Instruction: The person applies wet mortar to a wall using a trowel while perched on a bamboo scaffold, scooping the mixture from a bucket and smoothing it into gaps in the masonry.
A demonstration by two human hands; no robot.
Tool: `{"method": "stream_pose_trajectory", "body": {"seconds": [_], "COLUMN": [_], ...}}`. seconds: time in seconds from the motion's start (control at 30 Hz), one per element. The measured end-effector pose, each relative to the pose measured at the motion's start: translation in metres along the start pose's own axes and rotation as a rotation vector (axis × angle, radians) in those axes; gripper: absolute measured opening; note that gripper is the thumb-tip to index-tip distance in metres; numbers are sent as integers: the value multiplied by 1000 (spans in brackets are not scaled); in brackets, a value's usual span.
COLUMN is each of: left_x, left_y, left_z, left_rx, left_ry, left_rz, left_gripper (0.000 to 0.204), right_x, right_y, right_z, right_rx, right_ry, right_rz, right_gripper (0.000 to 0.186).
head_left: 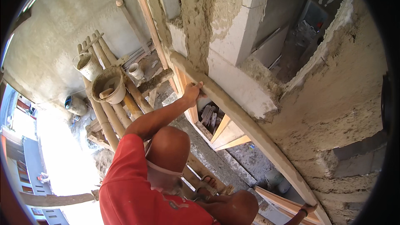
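A long, narrow wooden board lies along the wall, running from upper middle to lower right. My left hand grips its upper part, thumb on top and fingers curled under the edge. Near the lower end, my right hand is closed around the board. Beyond it is the wall, covered in rough, uneven plaster with pale bare blocks showing. My bent knees and red sleeve fill much of the lower middle. Both hands' fingertips are partly hidden by the board.
Bamboo poles form a platform at left, carrying a pale bucket and a large mortar bucket. A small white bucket stands beyond. Wooden frames lie below the board. A wall opening is at upper right.
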State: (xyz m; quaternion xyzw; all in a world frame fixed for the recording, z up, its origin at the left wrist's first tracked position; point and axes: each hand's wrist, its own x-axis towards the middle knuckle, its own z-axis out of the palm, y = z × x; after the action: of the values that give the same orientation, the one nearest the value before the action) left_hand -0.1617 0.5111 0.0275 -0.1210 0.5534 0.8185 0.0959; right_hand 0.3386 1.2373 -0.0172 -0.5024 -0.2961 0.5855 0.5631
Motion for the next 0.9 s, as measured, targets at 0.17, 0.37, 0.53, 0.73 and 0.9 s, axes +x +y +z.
{"method": "stream_pose_trajectory", "body": {"seconds": [0.17, 0.37, 0.53, 0.73, 0.9], "left_x": [-9, -16, -26, -32, -39], "left_y": [13, 34, 62, 81, 100], "left_z": [5, 18, 30, 32, 54], "left_rx": [-2, -24, -34, -9, -34], "left_ry": [59, 27, -25, -22, -34], "left_rz": [18, 97, 119, 149, 180], "left_gripper": [27, 27, 27, 27, 26], "right_x": [-7, 21, 20, 1, 12], "right_y": [-8, -18, -36, -40, -66], "right_z": [5, -4, 1, 15, 12], "right_rx": [19, 51, 75, 50, 77], "right_ry": [-27, -38, -42, -31, -28], "right_rz": [25, -7, -18, -63, -111], "right_gripper": [56, 52, 52, 53, 54]}}
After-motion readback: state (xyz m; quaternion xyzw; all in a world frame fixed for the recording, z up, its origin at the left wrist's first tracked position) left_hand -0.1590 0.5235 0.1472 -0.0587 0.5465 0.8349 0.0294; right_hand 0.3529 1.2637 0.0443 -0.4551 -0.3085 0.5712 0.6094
